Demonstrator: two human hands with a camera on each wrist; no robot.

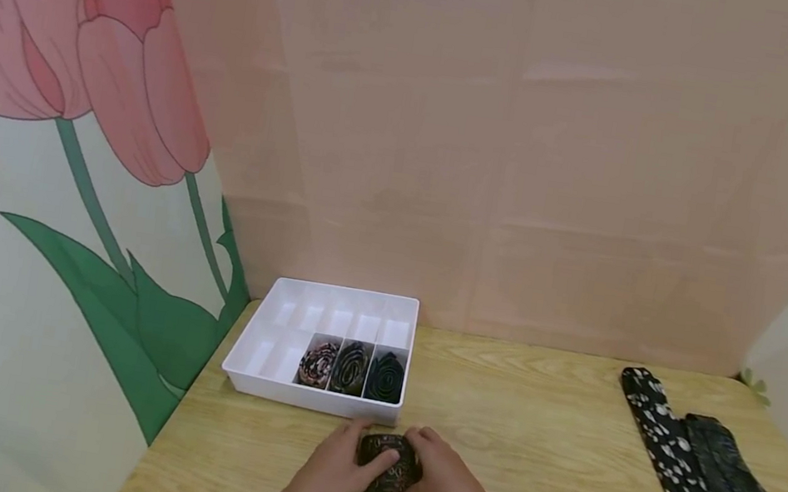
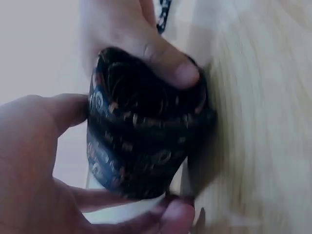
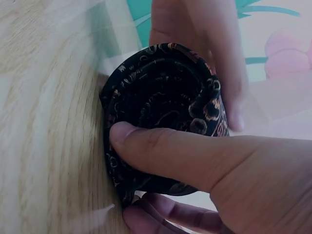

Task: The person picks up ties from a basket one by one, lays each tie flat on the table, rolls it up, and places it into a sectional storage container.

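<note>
Head view: my left hand [image 1: 336, 465] and right hand [image 1: 450, 482] pinch the roll [image 1: 399, 477]; it looks light, soft, likely to unwind, so best held around its sides.

ok counting: one held roll [image 1: 405, 473], three rolls [image 1: 350, 368], one tray [image 1: 283, 392], two hands [image 1: 335, 469], two flat strips [image 1: 671, 472], probably two cropped-ish tulips [image 1: 141, 80].

I can't read any txt, nos. or brand here; dark patterned roll [image 1: 399, 477], approx. 6 o'clock, has pale squiggles, illegible.
</note>
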